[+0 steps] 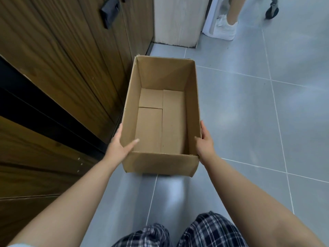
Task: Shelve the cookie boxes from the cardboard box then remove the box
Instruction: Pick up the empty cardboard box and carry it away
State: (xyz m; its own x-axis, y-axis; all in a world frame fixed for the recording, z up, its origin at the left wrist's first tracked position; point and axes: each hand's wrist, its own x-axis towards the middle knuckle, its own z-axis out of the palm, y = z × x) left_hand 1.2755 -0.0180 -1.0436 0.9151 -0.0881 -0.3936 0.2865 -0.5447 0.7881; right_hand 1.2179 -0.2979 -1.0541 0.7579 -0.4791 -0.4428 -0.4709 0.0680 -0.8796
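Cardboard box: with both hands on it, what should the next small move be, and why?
Probably lift the cardboard box off the tiled floor. It looks empty, only bare bottom flaps showing, so shelving seems done, and the left hand and right hand each pinch a side wall near the close end.

We see one cardboard box (175, 111), plain brown, rectangular, top open with no upper flaps showing. It sits upright, long side running away from us. Inside we see only bare walls and the folded bottom flaps, whose seams form an uneven pattern. The near corners look slightly crushed. Left hand (118, 146) grips the left wall near the front, thumb inside; right hand (204, 141) grips the right wall the same way. The box is over the grey tiled floor (249, 113), just beside the wooden cabinet (80, 68); we can't tell whether it rests or is lifted.
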